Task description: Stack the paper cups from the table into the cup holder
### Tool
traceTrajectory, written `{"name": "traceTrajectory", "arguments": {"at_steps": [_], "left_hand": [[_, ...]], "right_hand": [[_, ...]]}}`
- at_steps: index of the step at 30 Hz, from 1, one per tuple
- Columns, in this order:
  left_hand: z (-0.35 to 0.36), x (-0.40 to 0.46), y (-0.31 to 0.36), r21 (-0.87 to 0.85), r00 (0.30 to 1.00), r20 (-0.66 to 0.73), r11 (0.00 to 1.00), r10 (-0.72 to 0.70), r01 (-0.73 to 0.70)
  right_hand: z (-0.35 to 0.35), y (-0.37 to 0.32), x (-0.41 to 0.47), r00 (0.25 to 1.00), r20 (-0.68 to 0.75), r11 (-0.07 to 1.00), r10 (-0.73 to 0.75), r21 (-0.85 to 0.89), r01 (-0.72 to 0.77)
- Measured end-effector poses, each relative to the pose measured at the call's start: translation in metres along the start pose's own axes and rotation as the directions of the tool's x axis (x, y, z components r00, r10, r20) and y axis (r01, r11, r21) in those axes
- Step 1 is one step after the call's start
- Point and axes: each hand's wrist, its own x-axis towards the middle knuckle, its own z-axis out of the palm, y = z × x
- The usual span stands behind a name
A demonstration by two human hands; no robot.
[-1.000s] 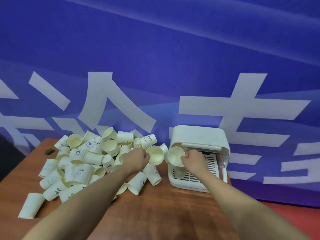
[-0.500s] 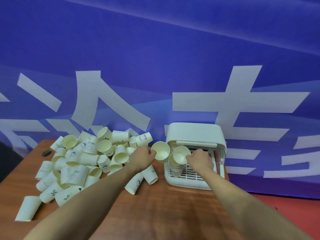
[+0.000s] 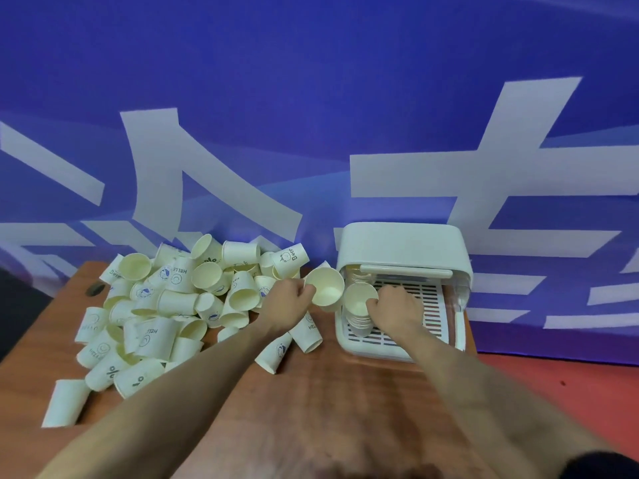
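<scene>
A white cup holder (image 3: 404,247) with a lifted lid and slatted tray stands on the wooden table (image 3: 328,402) at the right. Inside its left part rises a stack of cups (image 3: 358,321). My right hand (image 3: 394,307) is shut on the top cup (image 3: 359,300) of that stack. Just left of the holder, my left hand (image 3: 290,302) grips a single paper cup (image 3: 326,288), its mouth facing me. A big pile of cream paper cups (image 3: 179,299) covers the table's left half.
Loose cups (image 3: 64,402) lie near the table's left front edge, and two more lie under my left wrist. A dark cable hole (image 3: 95,290) sits at the back left corner. A blue banner wall (image 3: 311,115) stands right behind the table; red floor at the right.
My right hand moved its cup from in front of the holder down onto the stack inside. My left hand brought its cup rightward, close to the holder.
</scene>
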Motion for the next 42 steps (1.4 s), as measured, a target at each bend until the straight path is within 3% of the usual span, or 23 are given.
{"name": "traceTrajectory", "arguments": {"at_steps": [7,20,34,42], "left_hand": [[0.005,0.004,0.001,-0.018,1.000,-0.005,1.000,0.007,-0.007],[0.016,0.002,0.023,-0.037,0.993,0.045,0.994,0.106,-0.104],[0.052,0.016,0.029,0.219,0.988,0.128,0.969,0.086,-0.113],[0.071,0.030,0.013,0.487,0.971,0.230,0.857,0.059,-0.167]], "right_hand": [[0.008,0.003,0.005,1.000,-0.001,0.997,-0.004,-0.083,0.004],[-0.005,0.021,-0.017,0.998,-0.059,1.000,0.026,0.005,-0.026],[0.000,0.069,-0.023,0.995,-0.033,0.995,0.095,-0.022,-0.096],[0.018,0.073,-0.015,0.995,-0.020,0.993,0.100,-0.055,-0.101]]}}
